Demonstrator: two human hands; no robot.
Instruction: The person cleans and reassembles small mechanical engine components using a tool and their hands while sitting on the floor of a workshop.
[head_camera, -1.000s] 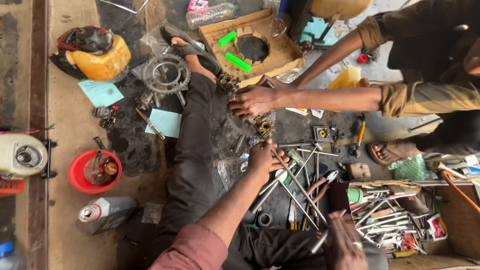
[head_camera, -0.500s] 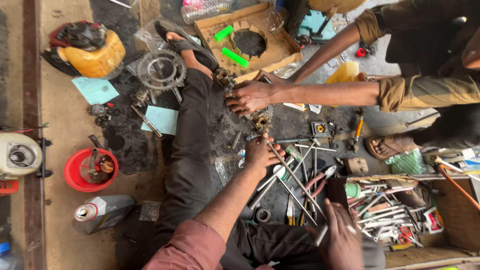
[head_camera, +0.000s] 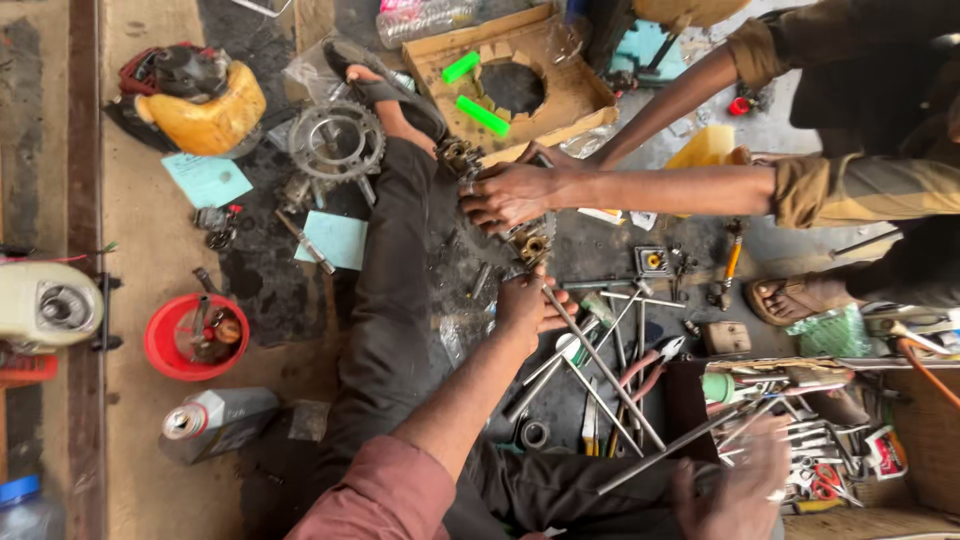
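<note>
The person sits on a grimy workshop floor with one dark-trousered leg stretched out, sandalled foot near a toothed sprocket wheel. Beyond the foot lies a cardboard box with a round hole and two green sticks on it. A yellow engine housing sits at the far left, a cream-coloured machine casing at the left edge, and an open toolbox crammed with tools at the lower right.

A co-worker's hand reaches in from the right and rests over a small greasy metal engine part, which lies on the floor just beside the person's knee.

The person's left hand sits just below that part, its grip closed around one end of a long steel rod that slants away towards the lower right. The right hand is blurred near the toolbox, touching another thin rod; I cannot tell whether its grip is closed or apart.

A red bowl holding small parts stands at the left, a grey oil bottle lies below it, and loose spanners and rods are scattered between the hands.
</note>
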